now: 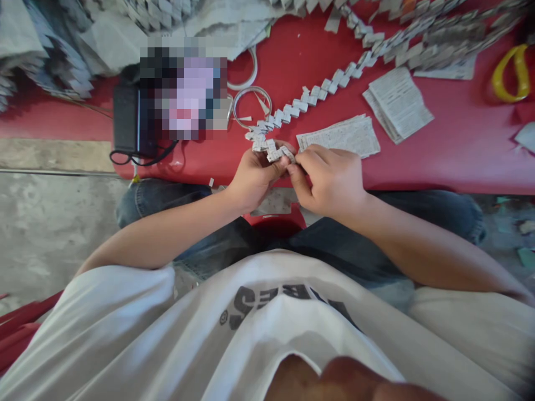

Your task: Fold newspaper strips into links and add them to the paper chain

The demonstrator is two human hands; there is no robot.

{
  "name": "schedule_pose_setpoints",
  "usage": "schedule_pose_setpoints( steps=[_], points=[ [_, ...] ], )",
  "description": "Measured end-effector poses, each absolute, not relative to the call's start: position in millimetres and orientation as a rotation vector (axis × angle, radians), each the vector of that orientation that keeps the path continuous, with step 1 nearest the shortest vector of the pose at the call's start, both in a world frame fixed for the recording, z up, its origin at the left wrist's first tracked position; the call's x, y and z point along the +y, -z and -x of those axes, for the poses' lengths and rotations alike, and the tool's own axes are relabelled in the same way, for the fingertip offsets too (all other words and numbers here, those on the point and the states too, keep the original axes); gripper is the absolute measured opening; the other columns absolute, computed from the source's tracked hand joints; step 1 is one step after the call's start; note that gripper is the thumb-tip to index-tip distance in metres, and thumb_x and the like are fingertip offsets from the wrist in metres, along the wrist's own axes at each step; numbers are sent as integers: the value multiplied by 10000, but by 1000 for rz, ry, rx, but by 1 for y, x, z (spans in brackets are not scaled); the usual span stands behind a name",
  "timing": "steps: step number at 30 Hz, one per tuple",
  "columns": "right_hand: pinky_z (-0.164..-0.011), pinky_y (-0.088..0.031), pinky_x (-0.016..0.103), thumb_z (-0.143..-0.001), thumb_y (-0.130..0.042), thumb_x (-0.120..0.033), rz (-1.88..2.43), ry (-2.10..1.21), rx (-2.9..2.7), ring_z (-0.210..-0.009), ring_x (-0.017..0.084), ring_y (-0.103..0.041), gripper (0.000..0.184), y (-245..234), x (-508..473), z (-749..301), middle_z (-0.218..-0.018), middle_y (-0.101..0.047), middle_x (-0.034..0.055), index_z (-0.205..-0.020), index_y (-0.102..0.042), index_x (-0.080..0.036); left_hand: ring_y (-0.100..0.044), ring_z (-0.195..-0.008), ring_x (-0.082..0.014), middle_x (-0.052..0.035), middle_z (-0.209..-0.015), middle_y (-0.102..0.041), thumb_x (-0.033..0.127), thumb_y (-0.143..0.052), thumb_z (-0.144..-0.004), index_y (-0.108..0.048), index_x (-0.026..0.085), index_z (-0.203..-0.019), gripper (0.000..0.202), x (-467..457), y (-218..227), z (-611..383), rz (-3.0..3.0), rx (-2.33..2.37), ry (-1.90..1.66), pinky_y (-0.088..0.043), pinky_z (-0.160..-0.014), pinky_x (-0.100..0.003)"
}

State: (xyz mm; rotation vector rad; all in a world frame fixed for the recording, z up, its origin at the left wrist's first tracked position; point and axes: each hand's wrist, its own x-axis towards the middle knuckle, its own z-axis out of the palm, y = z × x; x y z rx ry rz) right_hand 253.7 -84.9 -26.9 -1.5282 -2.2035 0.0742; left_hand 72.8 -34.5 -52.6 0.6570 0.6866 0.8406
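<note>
A zigzag chain of folded newsprint strips [298,106] runs from the back right of the red table down to my hands. My left hand [254,177] is closed on the chain's near end, thumb on top. Close beside it, my right hand [328,175] pinches the tip of the last folded paper link between thumb and forefinger. Just beyond my right hand lies a stack of printed paper strips [343,135]. A second stack of folded newsprint [399,103] sits farther to the right. Parts of the fingers behind the chain are hidden.
Two ring-shaped rolls, one a tape ring [234,106], rest left of the chain. A black box-like case with a cord [127,120] and a blurred-out patch are at left. More paper chains [443,47] pile up at the back. Yellow-handled scissors [497,78] are at right.
</note>
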Motion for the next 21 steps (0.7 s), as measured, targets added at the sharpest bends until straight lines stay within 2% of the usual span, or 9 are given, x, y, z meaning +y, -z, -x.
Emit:
schedule_pose_setpoints(
  steps=[4, 7, 9, 12, 17, 19, 21],
  points=[
    [-636, -327, 394, -1145, -475, -356, 1424, -188, -2121, -645, 197, -535, 332, 31, -81, -257, -778, -668, 48, -862, -599, -234, -724, -809, -105, 27, -854, -753, 419, -1089, -711, -818, 227, -959, 415, -33, 53, -73, -660, 699, -769, -649, -852, -250],
    [-631, -336, 385, -1068, -544, -302, 1409, -284, -1942, -631, 192, -498, 250, 34, -77, -259, -711, -603, 13, -824, -560, -255, -774, -896, -147, 4, -986, -799, 437, -1064, -744, -823, 264, -1126, 483, -33, 54, -68, -675, 670, -687, -657, -874, -291],
    [-636, -332, 390, -1040, -549, -289, 1458, -359, -1855, -610, 191, -463, 247, 33, -76, -261, -675, -551, 3, -795, -529, -270, -792, -925, -164, -21, -1092, -817, 527, -986, -838, -801, 287, -1252, 513, -33, 56, -64, -728, 660, -666, -654, -843, -304],
    [-631, -311, 398, -1026, -555, -282, 1510, -464, -1756, -565, 178, -407, 286, 29, -75, -262, -621, -475, -12, -748, -489, -278, -828, -995, -203, -73, -1235, -824, 686, -738, -1015, -764, 278, -1335, 519, -29, 61, -59, -843, 710, -680, -672, -831, -346],
    [-597, -283, 380, -1020, -586, -273, 1514, -712, -1530, -546, 148, -390, 360, 29, -77, -255, -576, -427, -34, -674, -488, -264, -818, -1264, -244, -95, -1391, -806, 733, -500, -1116, -731, 268, -1299, 551, -14, 60, -53, -973, 812, -735, -694, -991, -398],
    [-572, -282, 365, -1013, -576, -252, 1508, -877, -1390, -539, 139, -411, 386, 33, -78, -252, -561, -432, -34, -637, -487, -259, -801, -1316, -244, -88, -1385, -806, 728, -465, -1128, -719, 263, -1264, 547, -9, 56, -52, -977, 850, -752, -683, -1046, -414],
    [-546, -285, 340, -992, -565, -217, 1470, -1021, -1264, -529, 129, -432, 387, 36, -78, -248, -549, -454, -36, -612, -499, -253, -802, -1303, -244, -77, -1301, -819, 726, -493, -1117, -705, 260, -1222, 522, -4, 53, -52, -972, 896, -782, -672, -1065, -426]
  ],
)
